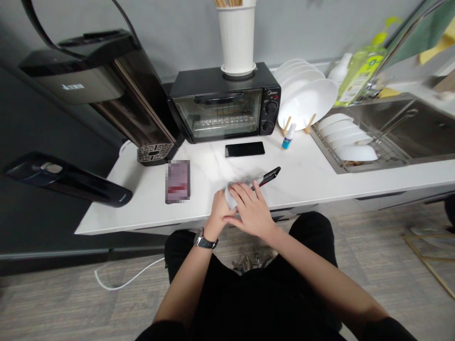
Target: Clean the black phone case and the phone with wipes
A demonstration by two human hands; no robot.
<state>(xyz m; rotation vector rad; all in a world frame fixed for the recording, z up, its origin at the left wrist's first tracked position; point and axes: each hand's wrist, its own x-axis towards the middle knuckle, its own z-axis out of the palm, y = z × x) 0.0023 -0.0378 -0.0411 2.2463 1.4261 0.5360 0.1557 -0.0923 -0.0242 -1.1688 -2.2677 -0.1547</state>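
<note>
My left hand [219,207], with a dark-strapped watch on its wrist, is low over the counter's front edge. A white strip [231,196], like gauze or tissue, lies around the left hand near the knuckles; its exact kind is unclear. My right hand [253,211] covers the left fingers, its own fingers closed over the strip and its thumb against the left hand. The left fingers are mostly hidden. Just beyond the right hand lies a knife [271,176] with a black handle; its blade is partly covered. A small white spray bottle [288,138] with a blue label stands farther back.
A black phone [245,149] lies before the toaster oven [223,111]. At left are a pixelated flat item [178,182], a dark bottle-shaped object [67,179] and a drinks dispenser [128,90]. Plates [309,102] stand in a rack, right, beside the sink [419,128] with bowls.
</note>
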